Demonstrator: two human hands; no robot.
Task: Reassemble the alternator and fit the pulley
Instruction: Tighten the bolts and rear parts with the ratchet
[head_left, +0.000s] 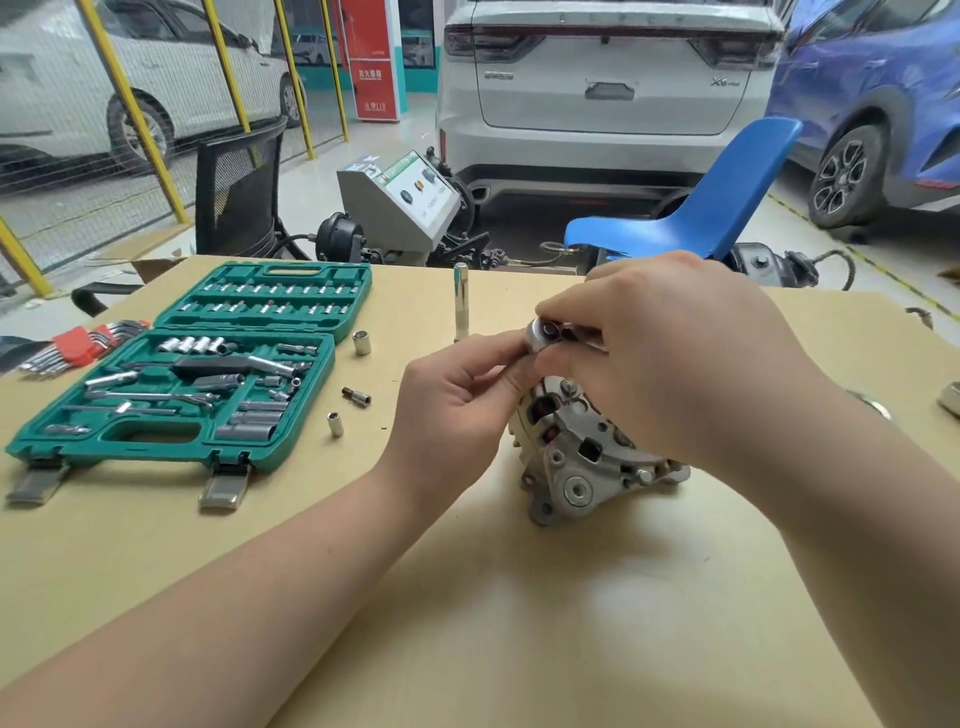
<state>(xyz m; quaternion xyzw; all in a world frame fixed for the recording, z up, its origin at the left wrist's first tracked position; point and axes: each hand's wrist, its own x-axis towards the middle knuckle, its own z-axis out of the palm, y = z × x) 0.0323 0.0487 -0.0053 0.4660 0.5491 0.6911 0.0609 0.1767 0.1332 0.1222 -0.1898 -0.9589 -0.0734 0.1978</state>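
Note:
A silver alternator (576, 457) stands on the tan table (467, 597), its copper windings showing through the housing slots. Just above it my right hand (675, 353) grips a small ratchet (545, 332) by its handle, the round chrome head poking out to the left. My left hand (457, 400) pinches that ratchet head from the left side with thumb and fingertips. Most of the ratchet handle is hidden in my right palm. A threaded stud (570, 387) sticks up from the alternator under my hands.
An open green socket case (208, 374) lies at the left, with red-held hex keys (83, 345) beyond it. Loose sockets (362, 343) (335, 423), a bit adapter (357, 396) and an upright deep socket (461, 301) stand near the middle. A metal part (953, 397) sits at the right edge.

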